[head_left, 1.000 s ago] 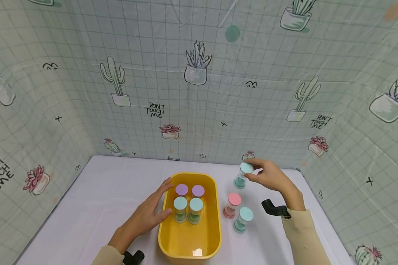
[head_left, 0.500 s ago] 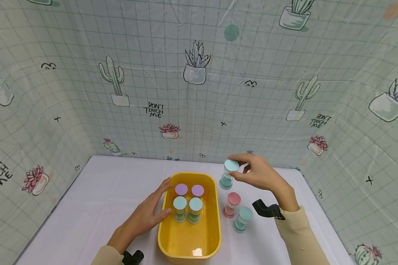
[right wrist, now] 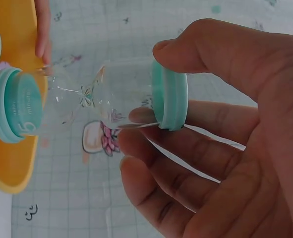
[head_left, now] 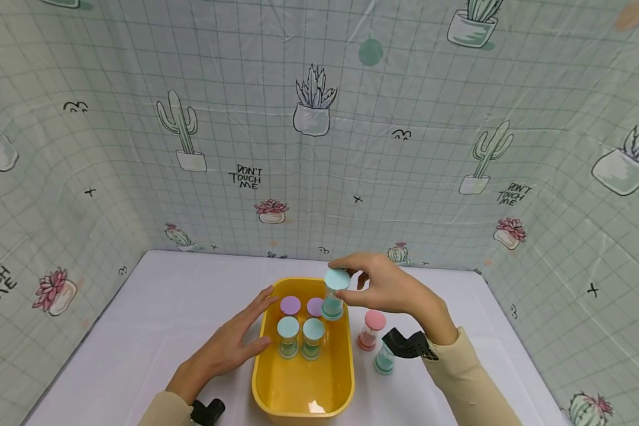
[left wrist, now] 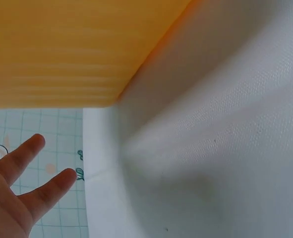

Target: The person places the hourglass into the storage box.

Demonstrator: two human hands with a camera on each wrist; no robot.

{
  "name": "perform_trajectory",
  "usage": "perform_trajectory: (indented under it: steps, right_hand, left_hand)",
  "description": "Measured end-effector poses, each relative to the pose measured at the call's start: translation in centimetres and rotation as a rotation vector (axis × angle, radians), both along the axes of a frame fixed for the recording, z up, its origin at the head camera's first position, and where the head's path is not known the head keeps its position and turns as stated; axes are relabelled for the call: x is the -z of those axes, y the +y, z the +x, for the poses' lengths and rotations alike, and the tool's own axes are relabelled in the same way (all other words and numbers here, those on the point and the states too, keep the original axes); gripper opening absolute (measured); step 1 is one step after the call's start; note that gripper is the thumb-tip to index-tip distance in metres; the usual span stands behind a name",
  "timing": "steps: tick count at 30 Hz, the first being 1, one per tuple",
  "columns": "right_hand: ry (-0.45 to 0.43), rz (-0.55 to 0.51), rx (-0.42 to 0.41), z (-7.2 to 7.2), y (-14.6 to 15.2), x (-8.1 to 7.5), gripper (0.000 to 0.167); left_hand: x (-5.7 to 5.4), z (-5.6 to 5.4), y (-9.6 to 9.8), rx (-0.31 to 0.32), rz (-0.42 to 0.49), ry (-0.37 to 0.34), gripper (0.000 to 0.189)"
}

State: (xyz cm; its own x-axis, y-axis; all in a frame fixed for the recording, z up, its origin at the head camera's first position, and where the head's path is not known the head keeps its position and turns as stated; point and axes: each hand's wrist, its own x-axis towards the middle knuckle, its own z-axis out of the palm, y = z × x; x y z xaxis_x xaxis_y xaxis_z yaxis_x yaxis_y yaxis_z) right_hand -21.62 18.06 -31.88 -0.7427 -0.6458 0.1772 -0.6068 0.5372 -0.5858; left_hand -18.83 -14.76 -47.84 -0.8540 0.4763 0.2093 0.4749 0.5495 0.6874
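Note:
My right hand (head_left: 386, 285) pinches the top cap of a teal sand timer (head_left: 332, 305), marked "5 minutes" in the right wrist view, above the right side of a yellow tub (head_left: 303, 390). Inside the tub stand two teal timers (head_left: 288, 329) side by side. Behind them are two purple-capped timers (head_left: 290, 305); the held timer partly covers the right one. My left hand (head_left: 226, 343) lies along the tub's left rim with fingers spread. In the left wrist view, two of its straight fingers (left wrist: 47, 193) show below the tub's wall (left wrist: 62, 59).
Right of the tub, a pink sand timer (head_left: 371, 331) and another teal timer (head_left: 384, 360) stand on the white tabletop (head_left: 165, 313). The right wrist strap (head_left: 404, 344) partly covers that teal timer. A patterned cloth (head_left: 319, 177) rises behind and at both sides.
My right hand has carried the teal sand timer leftward from the table's back right to over the tub. The left hand has stayed by the tub's left rim.

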Motion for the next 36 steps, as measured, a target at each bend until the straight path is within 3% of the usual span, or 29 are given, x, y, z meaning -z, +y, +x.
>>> perform_trajectory:
  steps: [9, 24, 30, 36]
  right_hand:
    - [-0.041, 0.027, -0.117, 0.3, -2.3, 0.1, 0.042]
    - [-0.121, 0.103, -0.26, 0.8, -5.6, 1.7, 0.044]
    - [-0.071, 0.142, -0.326, 0.6, -6.4, 2.9, 0.039]
    - [-0.119, 0.202, -0.328, 0.6, -7.2, 3.7, 0.038]
  left_hand:
    - [-0.1, 0.1, 0.0, -0.017, 0.001, -0.022, 0.072]
    - [-0.2, -0.3, 0.2, 0.012, 0.038, 0.012, 0.077]
    - [-0.3, -0.3, 0.2, 0.029, 0.058, -0.017, 0.072]
    - [-0.4, -0.1, 0.3, 0.022, 0.051, -0.059, 0.073]
